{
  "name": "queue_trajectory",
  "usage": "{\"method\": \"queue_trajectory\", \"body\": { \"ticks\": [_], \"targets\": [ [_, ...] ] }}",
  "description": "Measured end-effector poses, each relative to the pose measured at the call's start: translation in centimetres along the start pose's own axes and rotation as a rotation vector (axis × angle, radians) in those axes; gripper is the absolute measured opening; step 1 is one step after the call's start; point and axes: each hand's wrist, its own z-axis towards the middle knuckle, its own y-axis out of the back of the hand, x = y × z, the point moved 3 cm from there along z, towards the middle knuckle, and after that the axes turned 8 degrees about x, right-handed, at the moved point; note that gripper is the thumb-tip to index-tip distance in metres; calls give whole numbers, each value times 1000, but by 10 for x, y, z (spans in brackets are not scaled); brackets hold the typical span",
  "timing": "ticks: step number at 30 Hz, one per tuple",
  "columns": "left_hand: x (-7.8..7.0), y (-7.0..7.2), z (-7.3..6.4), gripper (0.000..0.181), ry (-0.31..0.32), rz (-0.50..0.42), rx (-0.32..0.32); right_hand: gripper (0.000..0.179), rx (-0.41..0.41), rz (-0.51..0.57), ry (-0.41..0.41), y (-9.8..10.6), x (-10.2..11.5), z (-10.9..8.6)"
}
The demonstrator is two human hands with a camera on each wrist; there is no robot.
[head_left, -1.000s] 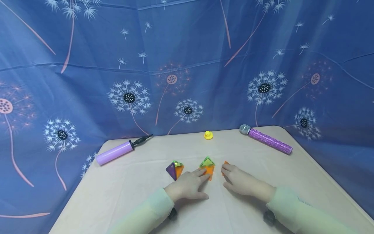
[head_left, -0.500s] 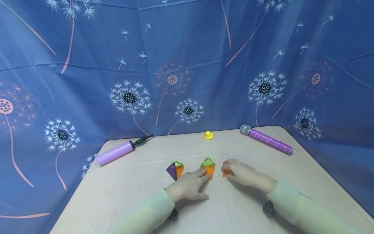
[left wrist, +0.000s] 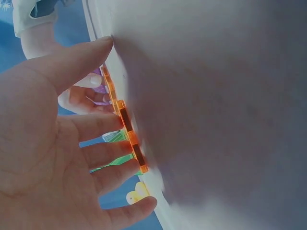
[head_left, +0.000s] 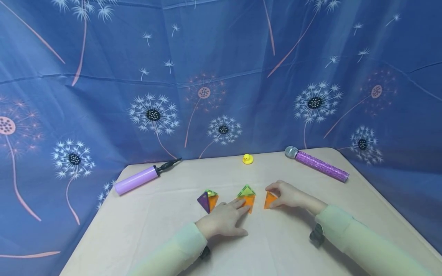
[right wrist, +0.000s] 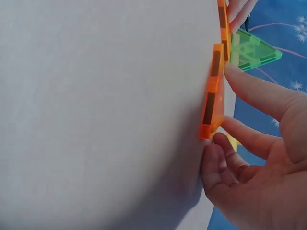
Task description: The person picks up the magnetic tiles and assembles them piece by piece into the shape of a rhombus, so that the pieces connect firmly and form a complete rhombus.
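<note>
My left hand (head_left: 224, 219) lies with fingers spread, its fingertips resting on an orange triangular magnetic tile (head_left: 249, 207). A green triangular tile (head_left: 246, 191) leans up from that tile's far edge. To the right, my right hand (head_left: 289, 194) pinches a separate orange triangular magnetic tile (head_left: 269, 200) by its edges, between thumb and index finger. In the right wrist view this orange tile (right wrist: 213, 91) is at the fingertips, low over the tabletop. A small pyramid of purple, orange and green tiles (head_left: 208, 201) stands just left of my left hand.
A purple hand pump (head_left: 136, 181) with a black nozzle lies at the back left. The yellow rubber duck (head_left: 247, 159) sits at the back middle. A glittery purple microphone (head_left: 321, 165) lies back right. Behind the table (head_left: 162, 237) hangs a blue dandelion-print cloth (head_left: 241, 96).
My right hand has gone from lying over the orange triangular tile to pinching it at its right side, leaving more of the tile in sight. My left hand stays on its tile.
</note>
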Motion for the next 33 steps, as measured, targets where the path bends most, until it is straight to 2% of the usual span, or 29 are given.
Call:
{"method": "queue_trajectory", "body": {
  "ticks": [8,15,20,25,33],
  "targets": [
    [-2,1,-1,80,-2,-3,1,49,-31,36,-2,-1,-5,3],
    [-2,0,-1,79,1,10,-1,44,-56,131,-49,0,0,0],
    [-2,1,-1,79,1,14,-3,35,-95,190,-37,1,0,-3],
    [-2,-1,0,79,3,26,-2,29,-129,282,-81,-2,0,-6],
    [-1,-1,0,80,3,24,5,26,-157,463,-105,-10,5,-7]
  ]
}}
